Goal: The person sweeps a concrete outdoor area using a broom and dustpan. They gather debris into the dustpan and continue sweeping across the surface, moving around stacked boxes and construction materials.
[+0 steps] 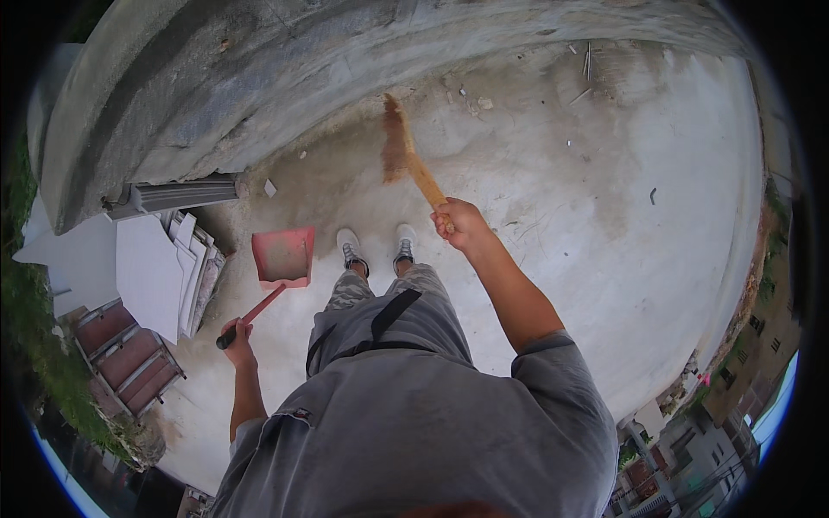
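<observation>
My right hand (460, 224) is closed round the wooden handle of a hand brush (418, 168), held out ahead of my feet. The brush's reddish-brown bristles point left, toward the wall, over the concrete floor; whether they touch it I cannot tell. On my left side, my left hand (242, 338) grips the dark end of the handle of a red dustpan (303, 235). The pan lies low beside my left shoe, with its open side facing away from me. Some greyish dirt seems to coat its inside.
A grey concrete wall (285, 95) curves across the far side. White panels (155, 272) lean at left beside a metal frame with brown boards (125, 354). Small debris (484, 103) lies near the wall, a white chip (270, 187) near the dustpan. The floor's edge (749, 293) runs along the right.
</observation>
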Tool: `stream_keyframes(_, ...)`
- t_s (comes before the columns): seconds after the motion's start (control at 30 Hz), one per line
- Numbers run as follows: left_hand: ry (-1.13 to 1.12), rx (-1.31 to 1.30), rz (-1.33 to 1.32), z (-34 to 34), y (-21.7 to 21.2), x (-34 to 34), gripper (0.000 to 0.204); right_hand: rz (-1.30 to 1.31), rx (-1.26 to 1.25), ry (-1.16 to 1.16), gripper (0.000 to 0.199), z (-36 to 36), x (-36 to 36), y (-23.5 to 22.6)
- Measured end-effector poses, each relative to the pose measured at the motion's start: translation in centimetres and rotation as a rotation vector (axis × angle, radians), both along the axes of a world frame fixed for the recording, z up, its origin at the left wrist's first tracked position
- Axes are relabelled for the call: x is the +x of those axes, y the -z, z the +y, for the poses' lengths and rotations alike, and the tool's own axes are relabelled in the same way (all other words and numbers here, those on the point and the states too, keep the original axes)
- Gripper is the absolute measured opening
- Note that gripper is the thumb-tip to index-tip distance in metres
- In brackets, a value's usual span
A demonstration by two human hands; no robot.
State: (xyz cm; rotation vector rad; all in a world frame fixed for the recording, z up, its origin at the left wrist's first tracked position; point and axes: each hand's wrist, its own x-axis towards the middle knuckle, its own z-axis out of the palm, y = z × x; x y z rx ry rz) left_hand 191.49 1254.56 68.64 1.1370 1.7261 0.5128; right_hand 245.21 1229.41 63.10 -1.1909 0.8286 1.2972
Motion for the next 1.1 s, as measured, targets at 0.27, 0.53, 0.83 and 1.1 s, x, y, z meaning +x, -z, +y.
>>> stream_keyframes(0.27,0.100,-0.072,-0.080,5.0,3.8,2.5,0.023,0.391,0.149,0.223,0.027,10.9,2.5,8.5)
stream_keyframes(0.53,0.137,-0.172,-0.098,7.5,1.8,4.6,0.017,0.091,0.090,0.607,0.024,2.6,21.1,11.6)
stream_keyframes(0.83,0.173,-0.187,-0.065,5.5,2.2,8.3,0.009,-0.579,-0.221,0.103,0.043,-6.6,10.3,4.7)
stream_keyframes(1.1,0.196,-0.216,-0.075,4.6,3.8,14.5,0.013,0.130,-0.031,0.152,0.067,-12.9,-3.2,1.0)
